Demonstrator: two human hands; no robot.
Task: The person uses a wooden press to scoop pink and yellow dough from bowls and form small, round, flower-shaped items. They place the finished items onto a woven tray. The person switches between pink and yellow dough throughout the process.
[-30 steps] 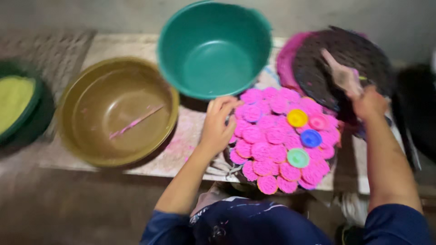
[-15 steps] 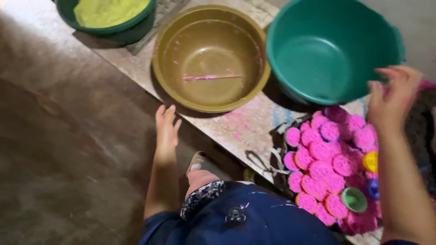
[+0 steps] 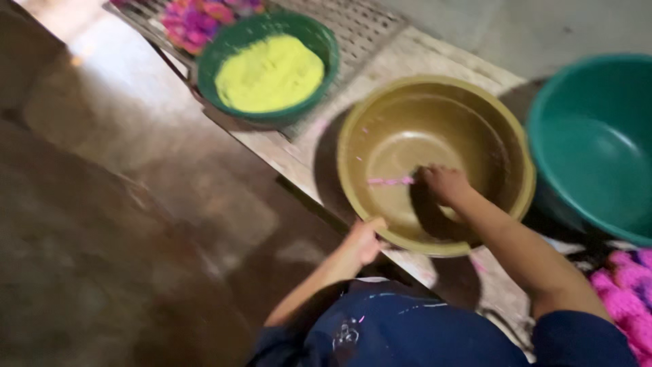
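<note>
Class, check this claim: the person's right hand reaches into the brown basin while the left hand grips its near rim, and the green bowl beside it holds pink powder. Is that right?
Not quite. The head view shows the green bowl holding yellow powder, not pink. The rest stands: right hand in the brown basin, left hand on its near rim.

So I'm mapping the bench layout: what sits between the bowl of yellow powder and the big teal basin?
In the head view, the olive-brown basin sits between the yellow powder bowl and the teal basin; the right hand reaches inside it.
</note>
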